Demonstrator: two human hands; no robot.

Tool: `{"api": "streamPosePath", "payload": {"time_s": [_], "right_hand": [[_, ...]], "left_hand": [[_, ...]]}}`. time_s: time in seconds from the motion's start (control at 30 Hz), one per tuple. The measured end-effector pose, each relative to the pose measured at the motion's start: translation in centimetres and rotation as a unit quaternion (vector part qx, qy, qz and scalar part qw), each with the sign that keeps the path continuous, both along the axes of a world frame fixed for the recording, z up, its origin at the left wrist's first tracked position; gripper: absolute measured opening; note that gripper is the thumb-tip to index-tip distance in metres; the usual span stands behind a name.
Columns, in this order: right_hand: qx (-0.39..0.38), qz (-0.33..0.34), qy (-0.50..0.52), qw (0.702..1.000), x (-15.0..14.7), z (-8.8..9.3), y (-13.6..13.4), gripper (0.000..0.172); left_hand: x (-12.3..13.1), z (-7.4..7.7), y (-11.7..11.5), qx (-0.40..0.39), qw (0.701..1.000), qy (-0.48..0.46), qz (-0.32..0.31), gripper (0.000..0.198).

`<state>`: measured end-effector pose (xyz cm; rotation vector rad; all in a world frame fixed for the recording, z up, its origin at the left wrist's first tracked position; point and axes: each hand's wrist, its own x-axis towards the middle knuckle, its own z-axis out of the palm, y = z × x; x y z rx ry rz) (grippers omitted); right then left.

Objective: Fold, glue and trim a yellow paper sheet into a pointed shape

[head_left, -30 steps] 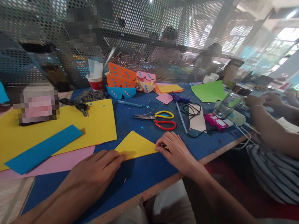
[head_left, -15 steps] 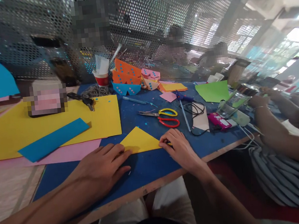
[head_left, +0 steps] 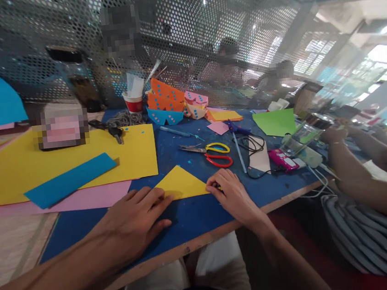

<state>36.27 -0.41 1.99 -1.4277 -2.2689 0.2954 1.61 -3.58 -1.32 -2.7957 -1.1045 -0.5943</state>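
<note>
A yellow paper (head_left: pixel 181 183), folded into a triangle, lies on the blue tabletop in front of me with its point facing away. My left hand (head_left: pixel 137 218) rests at its left corner, fingers stretched over the paper's edge and the thumb apart on the table. At the opposite corner, my right hand (head_left: pixel 229 192) pinches the paper between thumb and curled fingers. Just beyond the triangle are scissors (head_left: pixel 205 150) with one yellow and one red handle, blades apart.
Left of me, a blue paper strip (head_left: pixel 71 181) lies on large yellow sheets (head_left: pixel 135 151). Keys (head_left: pixel 116 133), a paper cup (head_left: pixel 133 103) and decorated paper crowns (head_left: pixel 164 99) stand farther back. To the right are a glue gun (head_left: pixel 238 127), a pink device (head_left: pixel 283 160) and another person's arm (head_left: pixel 355 169).
The view has shifted slightly. Both hands stay at the two corners of the yellow triangle, and my left hand has slid a little to the right.
</note>
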Motion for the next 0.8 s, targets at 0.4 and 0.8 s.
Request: {"api": "streamPosePath", "payload": {"time_s": [0.4,0.8], "right_hand": [[0.015,0.016,0.008,1.0,0.3,-0.3,0.0,0.016],[0.121,0.038,-0.003,0.992,0.0,-0.1,-1.1,0.019]], "left_hand": [[0.7,-0.7,-0.3,0.035,0.999,0.002,0.004,0.047],[0.7,-0.1,-0.1,0.043,0.999,0.021,-0.002,0.041]]}}
